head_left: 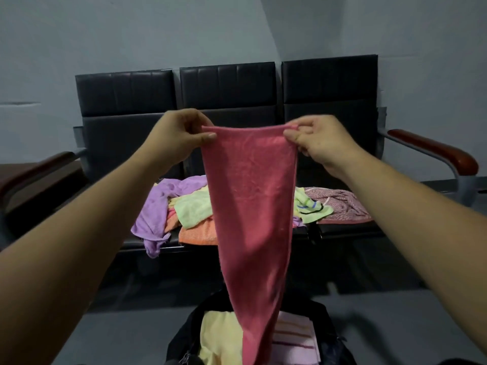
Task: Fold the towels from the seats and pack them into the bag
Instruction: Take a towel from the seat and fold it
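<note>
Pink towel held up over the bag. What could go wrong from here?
1. The left hand and right hand only pinch the pink towel's top corners; a slip would likely drop it unfolded.
2. Its lower end hangs over the open bag and may ruffle the yellow towel packed inside.
3. The purple towel droops over the seat edge and could slide off.
</note>
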The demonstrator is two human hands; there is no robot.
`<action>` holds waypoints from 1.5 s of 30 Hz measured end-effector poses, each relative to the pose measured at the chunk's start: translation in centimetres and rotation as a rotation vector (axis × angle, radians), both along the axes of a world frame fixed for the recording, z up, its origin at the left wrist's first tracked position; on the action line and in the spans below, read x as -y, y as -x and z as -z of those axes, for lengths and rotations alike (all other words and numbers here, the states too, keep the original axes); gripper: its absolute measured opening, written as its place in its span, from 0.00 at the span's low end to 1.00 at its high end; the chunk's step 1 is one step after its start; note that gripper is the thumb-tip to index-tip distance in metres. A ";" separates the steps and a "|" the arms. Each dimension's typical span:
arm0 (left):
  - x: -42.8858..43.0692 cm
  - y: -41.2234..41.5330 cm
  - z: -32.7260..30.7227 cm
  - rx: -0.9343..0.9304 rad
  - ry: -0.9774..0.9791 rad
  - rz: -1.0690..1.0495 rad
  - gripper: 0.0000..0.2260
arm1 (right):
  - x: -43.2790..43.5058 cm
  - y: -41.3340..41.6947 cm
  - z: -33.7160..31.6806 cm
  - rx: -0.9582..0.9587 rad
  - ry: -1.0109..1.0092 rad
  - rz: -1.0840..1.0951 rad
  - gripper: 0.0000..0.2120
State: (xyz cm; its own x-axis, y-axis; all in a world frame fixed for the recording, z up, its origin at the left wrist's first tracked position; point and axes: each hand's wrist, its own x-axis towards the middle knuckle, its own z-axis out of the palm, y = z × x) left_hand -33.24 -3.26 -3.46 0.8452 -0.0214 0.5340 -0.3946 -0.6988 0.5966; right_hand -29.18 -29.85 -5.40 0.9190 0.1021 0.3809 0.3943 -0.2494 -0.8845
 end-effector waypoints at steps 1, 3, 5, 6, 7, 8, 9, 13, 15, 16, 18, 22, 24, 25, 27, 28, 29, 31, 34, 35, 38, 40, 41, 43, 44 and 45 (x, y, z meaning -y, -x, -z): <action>0.0 0.1 0.3 -0.002 -0.020 -0.010 0.10 | 0.1 -0.2 0.4 -0.018 0.028 -0.002 0.10; -0.1 0.0 0.7 -0.025 -0.012 -0.027 0.12 | 0.3 -0.2 0.6 -0.011 0.026 0.002 0.06; -0.1 0.1 1.1 -0.096 0.108 0.007 0.09 | 0.6 -0.1 0.5 0.003 -0.103 -0.071 0.04; 0.0 0.2 1.2 -0.132 0.207 0.058 0.07 | 0.6 -0.1 0.5 -0.012 -0.201 -0.132 0.04; 0.1 0.3 1.5 -0.145 0.305 0.120 0.05 | 0.6 0.0 0.5 -0.039 -0.304 -0.199 0.03; 0.2 0.3 1.7 -0.121 0.376 0.170 0.04 | 0.4 0.1 0.5 -0.076 -0.408 -0.265 0.03; 0.2 0.2 1.9 -0.078 0.422 0.191 0.04 | 0.1 0.2 0.5 -0.106 -0.490 -0.319 0.02; 0.7 0.0 3.0 -0.005 0.641 0.192 0.06 | -1.5 0.3 -0.3 -0.128 -0.618 -0.341 0.01; 0.8 0.1 3.9 -0.108 0.683 0.278 0.10 | -2.1 0.4 -0.8 -0.139 -0.664 -0.345 0.03; 0.8 0.2 4.7 -0.208 0.596 0.310 0.12 | -2.3 0.4 -1.0 -0.148 -0.683 -0.355 0.05; 1.1 0.4 7.3 -0.422 0.270 0.305 0.12 | -2.4 0.1 -1.3 -0.170 -0.699 -0.385 0.08; 1.7 0.2 12.3 -0.524 0.285 0.388 0.09 | -2.3 -0.9 -0.7 -0.213 -0.677 -0.412 0.05; 2.1 -0.2 13.6 -0.592 0.625 0.522 0.17 | -2.3 -1.5 0.1 -0.235 -0.670 -0.389 0.03; 2.4 -0.1 14.0 -0.631 0.743 0.545 0.20 | -2.2 -1.7 0.6 -0.247 -0.664 -0.383 0.03; 3.0 -0.1 14.6 -0.682 0.689 0.497 0.26 | -2.2 -2.0 1.5 -0.272 -0.632 -0.394 0.04; 3.2 0.0 15.0 -0.688 0.582 0.485 0.27 | -2.2 -2.1 1.9 -0.283 -0.609 -0.400 0.05; 3.3 0.0 15.6 -0.700 0.506 0.487 0.26 | -2.2 -2.2 2.2 -0.288 -0.592 -0.404 0.06; 3.2 -0.2 16.5 -0.745 0.487 0.485 0.25 | -2.2 -2.5 2.6 -0.300 -0.600 -0.400 0.06; 3.0 -0.4 17.1 -0.814 0.543 0.482 0.24 | -1.9 -3.3 2.9 -0.315 -0.629 -0.355 0.05; 2.9 -0.3 17.4 -0.828 0.607 0.476 0.24 | -1.8 -3.7 3.1 -0.323 -0.627 -0.319 0.05; 3.0 0.2 17.4 -0.838 0.920 0.429 0.21 | -1.8 -4.9 4.4 -0.401 -0.590 -0.159 0.04; 3.3 0.4 17.0 -0.833 1.085 0.401 0.18 | -2.1 -5.6 6.0 -0.516 -0.583 -0.102 0.03; 3.4 0.4 16.7 -0.819 1.155 0.394 0.17 | -2.3 -5.8 6.8 -0.578 -0.597 -0.103 0.03; 3.7 0.2 16.2 -0.793 1.280 0.391 0.17 | -2.7 -5.8 8.8 -0.696 -0.641 -0.157 0.05; 3.7 0.0 16.0 -0.777 1.337 0.408 0.19 | -2.8 -5.7 9.9 -0.748 -0.644 -0.207 0.08; 3.6 -0.4 15.9 -0.753 1.387 0.422 0.21 | -2.9 -5.6 11.2 -0.793 -0.626 -0.263 0.13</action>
State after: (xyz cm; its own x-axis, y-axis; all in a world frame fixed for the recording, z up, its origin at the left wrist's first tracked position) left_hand -32.88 -6.84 -19.36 0.9680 -0.1879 -0.1666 0.2464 0.5820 0.7750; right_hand -23.61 -26.99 -16.56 0.9059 0.3280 -0.2679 -0.3804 0.3524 -0.8550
